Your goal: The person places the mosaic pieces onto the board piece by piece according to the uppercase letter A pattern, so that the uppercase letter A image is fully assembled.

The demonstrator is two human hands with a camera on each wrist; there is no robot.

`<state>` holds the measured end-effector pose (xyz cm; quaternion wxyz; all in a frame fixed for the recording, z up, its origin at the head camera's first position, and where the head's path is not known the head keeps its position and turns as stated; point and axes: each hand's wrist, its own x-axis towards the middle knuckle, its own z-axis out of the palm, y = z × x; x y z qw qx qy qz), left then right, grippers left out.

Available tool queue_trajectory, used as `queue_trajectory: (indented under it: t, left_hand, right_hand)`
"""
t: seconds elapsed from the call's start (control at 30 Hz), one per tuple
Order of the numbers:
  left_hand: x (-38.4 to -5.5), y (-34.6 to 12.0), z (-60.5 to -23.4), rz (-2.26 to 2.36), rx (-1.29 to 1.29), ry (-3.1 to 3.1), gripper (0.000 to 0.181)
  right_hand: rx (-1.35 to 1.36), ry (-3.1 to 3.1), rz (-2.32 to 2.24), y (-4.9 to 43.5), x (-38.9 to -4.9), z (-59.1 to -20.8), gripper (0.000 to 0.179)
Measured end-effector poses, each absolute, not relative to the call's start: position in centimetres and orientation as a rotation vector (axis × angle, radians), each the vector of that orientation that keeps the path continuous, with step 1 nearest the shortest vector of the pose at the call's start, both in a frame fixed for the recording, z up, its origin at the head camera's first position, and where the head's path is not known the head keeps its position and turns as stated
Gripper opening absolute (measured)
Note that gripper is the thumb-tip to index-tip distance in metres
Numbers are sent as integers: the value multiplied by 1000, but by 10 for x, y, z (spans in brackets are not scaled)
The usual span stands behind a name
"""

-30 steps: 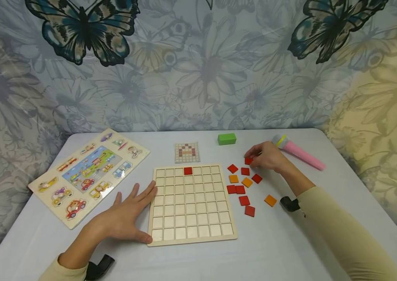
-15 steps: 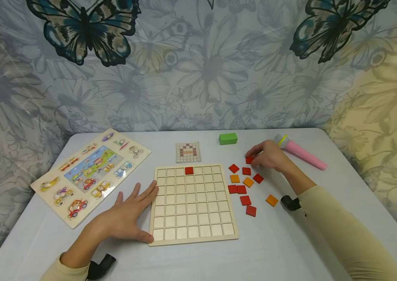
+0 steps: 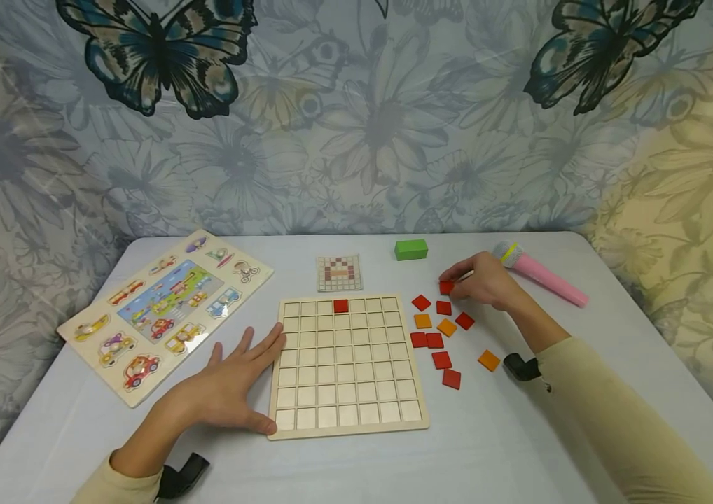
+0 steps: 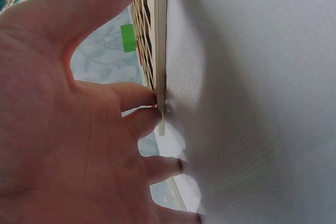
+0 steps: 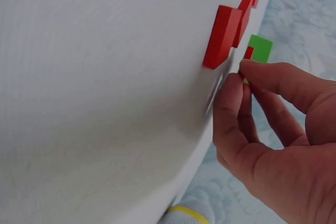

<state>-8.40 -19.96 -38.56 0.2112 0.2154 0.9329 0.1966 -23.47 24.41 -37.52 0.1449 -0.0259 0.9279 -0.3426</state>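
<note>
A square wooden grid board lies mid-table, with one red tile in its top row. My left hand is spread along the board's left edge, fingers straight, thumb at the lower corner and fingertips at the side. To the right of the board, my right hand pinches a red square tile between thumb and fingers. In the right wrist view the pinched tile shows as a small red sliver at the fingertips. Several loose red tiles and orange tiles lie between board and hand.
Behind the board lies a small pattern card. A green block stands at the back, and a pink toy microphone lies beyond the right hand. A vehicle picture puzzle sits at the left.
The whole head view has shifted slightly to the left, so things appear a little further right. My right hand keeps its pinch on the red tile, and my left hand stays at the board.
</note>
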Motion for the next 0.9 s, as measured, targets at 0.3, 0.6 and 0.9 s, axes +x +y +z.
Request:
queue_trajectory:
  t: [0.3, 0.6, 0.9]
  left_hand:
    - [-86, -200, -386, 528, 605, 2599, 135]
    - [-87, -201, -388, 523, 600, 2610, 134]
    - [-86, -201, -389, 535, 601, 2607, 134]
  right_hand:
    - [-84, 2643, -1049, 235, -230, -372, 29]
    - [-114, 2612, -1063, 216, -222, -362, 28]
    - [-169, 2583, -1095, 191, -215, -356, 23]
